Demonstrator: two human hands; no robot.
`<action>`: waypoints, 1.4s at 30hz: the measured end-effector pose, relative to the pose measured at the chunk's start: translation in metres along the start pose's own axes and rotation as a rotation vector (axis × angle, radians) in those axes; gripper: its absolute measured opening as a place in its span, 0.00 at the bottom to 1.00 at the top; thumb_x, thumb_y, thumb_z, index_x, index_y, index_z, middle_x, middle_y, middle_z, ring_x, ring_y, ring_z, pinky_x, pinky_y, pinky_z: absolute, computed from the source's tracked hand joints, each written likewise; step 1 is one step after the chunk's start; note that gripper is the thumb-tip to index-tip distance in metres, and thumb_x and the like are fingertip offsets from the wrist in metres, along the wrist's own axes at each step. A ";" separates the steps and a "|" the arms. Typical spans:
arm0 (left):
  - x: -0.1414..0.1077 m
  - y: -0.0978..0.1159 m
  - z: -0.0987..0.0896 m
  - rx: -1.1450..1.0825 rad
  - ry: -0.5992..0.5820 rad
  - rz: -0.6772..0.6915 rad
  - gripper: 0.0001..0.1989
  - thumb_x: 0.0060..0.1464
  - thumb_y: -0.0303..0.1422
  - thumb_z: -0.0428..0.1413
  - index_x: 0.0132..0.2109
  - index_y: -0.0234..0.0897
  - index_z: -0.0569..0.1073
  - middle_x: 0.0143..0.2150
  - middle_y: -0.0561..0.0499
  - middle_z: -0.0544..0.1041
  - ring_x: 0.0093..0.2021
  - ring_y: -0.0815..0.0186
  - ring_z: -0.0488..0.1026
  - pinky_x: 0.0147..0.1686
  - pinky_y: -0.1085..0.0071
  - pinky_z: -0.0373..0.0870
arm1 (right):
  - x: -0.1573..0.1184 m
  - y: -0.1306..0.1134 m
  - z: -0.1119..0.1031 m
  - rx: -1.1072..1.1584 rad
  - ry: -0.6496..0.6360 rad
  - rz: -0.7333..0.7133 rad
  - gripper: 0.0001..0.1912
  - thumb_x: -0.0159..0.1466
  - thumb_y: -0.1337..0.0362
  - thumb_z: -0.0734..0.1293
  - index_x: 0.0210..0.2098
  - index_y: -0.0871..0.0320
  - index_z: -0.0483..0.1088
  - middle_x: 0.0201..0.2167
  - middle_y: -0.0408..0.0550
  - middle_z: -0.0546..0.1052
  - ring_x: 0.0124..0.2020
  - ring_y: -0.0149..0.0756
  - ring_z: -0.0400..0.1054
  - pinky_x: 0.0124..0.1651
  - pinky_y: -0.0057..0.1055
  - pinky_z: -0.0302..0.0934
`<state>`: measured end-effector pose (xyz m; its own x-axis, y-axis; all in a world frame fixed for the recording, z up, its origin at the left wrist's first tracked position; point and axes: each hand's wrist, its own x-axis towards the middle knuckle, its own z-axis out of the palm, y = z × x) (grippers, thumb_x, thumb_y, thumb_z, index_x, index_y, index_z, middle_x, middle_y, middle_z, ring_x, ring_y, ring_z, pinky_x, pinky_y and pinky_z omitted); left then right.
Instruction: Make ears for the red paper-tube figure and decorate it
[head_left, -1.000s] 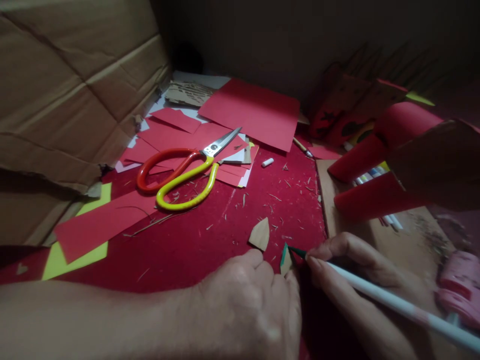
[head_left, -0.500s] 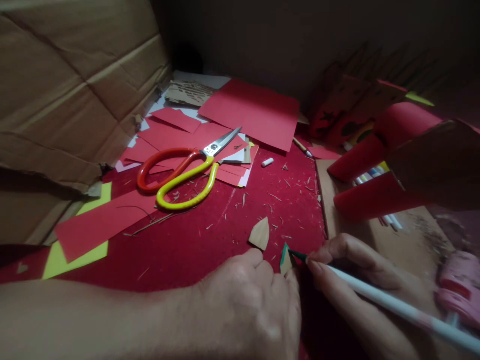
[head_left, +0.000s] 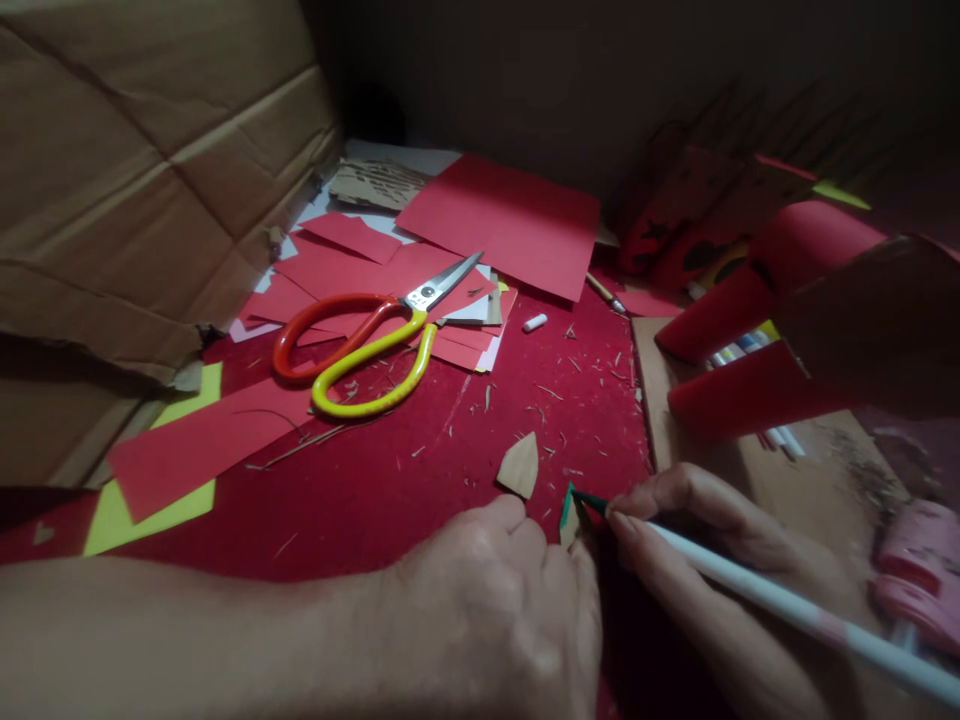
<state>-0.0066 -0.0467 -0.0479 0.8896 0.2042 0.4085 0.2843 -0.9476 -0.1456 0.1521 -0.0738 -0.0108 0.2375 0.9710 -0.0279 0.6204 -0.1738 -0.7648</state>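
Observation:
My right hand [head_left: 712,560] grips a white felt-tip pen [head_left: 750,590] with a dark green tip. The tip touches the point of a small cardboard piece [head_left: 571,525], whose left edge is coloured green. Closed around the lower end of that piece is my left hand [head_left: 510,590], its fingertips mostly hidden from me. Just beyond the left knuckles lies a second cardboard piece [head_left: 520,466], plain and pointed. Scissors [head_left: 390,345] with one red and one yellow handle rest farther back on red paper [head_left: 349,275].
A folded cardboard sheet [head_left: 150,200] rises at the left. Red paper tubes [head_left: 727,390] and a cardboard board [head_left: 810,450] with several pens stand at the right, near a pink object [head_left: 919,570]. A white cap [head_left: 535,323] and scraps litter the red surface [head_left: 450,480].
The pen tip has shifted slightly up and left to the top of the cardboard piece. My left hand keeps its place.

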 end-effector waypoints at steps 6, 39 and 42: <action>0.000 0.000 0.000 0.007 0.010 0.005 0.12 0.56 0.31 0.48 0.35 0.27 0.72 0.23 0.49 0.68 0.21 0.65 0.64 0.20 0.65 0.69 | -0.001 0.008 -0.002 0.093 -0.067 0.031 0.10 0.53 0.55 0.68 0.22 0.53 0.68 0.13 0.42 0.70 0.15 0.34 0.65 0.14 0.24 0.58; -0.001 0.001 0.005 0.033 0.051 0.014 0.14 0.57 0.30 0.46 0.39 0.26 0.74 0.22 0.49 0.68 0.20 0.66 0.64 0.19 0.66 0.68 | -0.003 0.006 -0.010 0.014 -0.096 0.047 0.11 0.55 0.54 0.67 0.22 0.53 0.68 0.13 0.42 0.69 0.15 0.35 0.67 0.16 0.25 0.61; -0.001 0.001 0.005 0.045 0.064 0.008 0.14 0.56 0.28 0.45 0.41 0.25 0.73 0.21 0.49 0.68 0.19 0.67 0.63 0.18 0.68 0.66 | -0.004 0.005 -0.011 -0.002 -0.110 0.055 0.11 0.54 0.54 0.67 0.21 0.53 0.68 0.11 0.41 0.67 0.14 0.35 0.66 0.17 0.26 0.61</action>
<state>-0.0055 -0.0467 -0.0535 0.8677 0.1792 0.4637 0.2944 -0.9369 -0.1888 0.1627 -0.0802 -0.0076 0.1880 0.9720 -0.1409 0.6102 -0.2280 -0.7587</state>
